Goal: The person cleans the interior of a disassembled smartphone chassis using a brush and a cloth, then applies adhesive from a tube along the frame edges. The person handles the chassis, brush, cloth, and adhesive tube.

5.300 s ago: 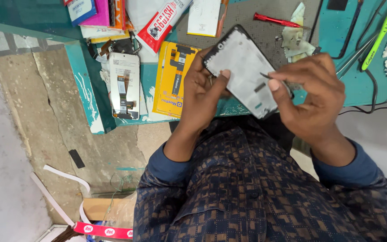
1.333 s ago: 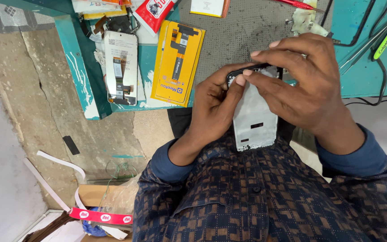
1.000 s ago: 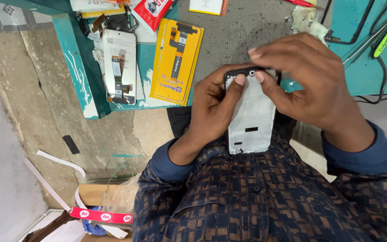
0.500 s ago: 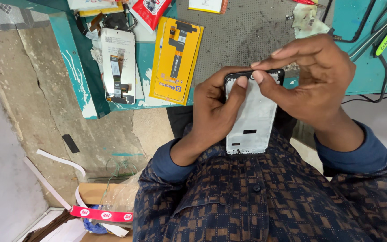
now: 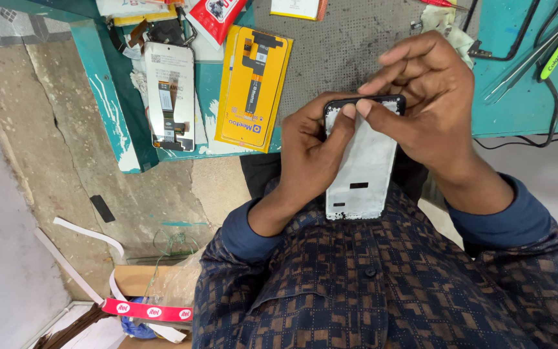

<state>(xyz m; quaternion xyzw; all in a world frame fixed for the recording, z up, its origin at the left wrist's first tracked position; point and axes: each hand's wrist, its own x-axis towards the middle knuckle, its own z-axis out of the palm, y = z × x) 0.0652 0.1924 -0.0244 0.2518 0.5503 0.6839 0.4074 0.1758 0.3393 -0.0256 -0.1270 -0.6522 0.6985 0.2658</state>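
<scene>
Nearby, yellow screen pack (image 5: 253, 90) beside hands (image 5: 369, 129)

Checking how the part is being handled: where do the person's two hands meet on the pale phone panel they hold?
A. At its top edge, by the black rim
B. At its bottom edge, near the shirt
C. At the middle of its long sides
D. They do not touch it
A: the left hand grips the phone panel from the side, and its thumb meets the right hand fingertips at the top black rim.
</scene>
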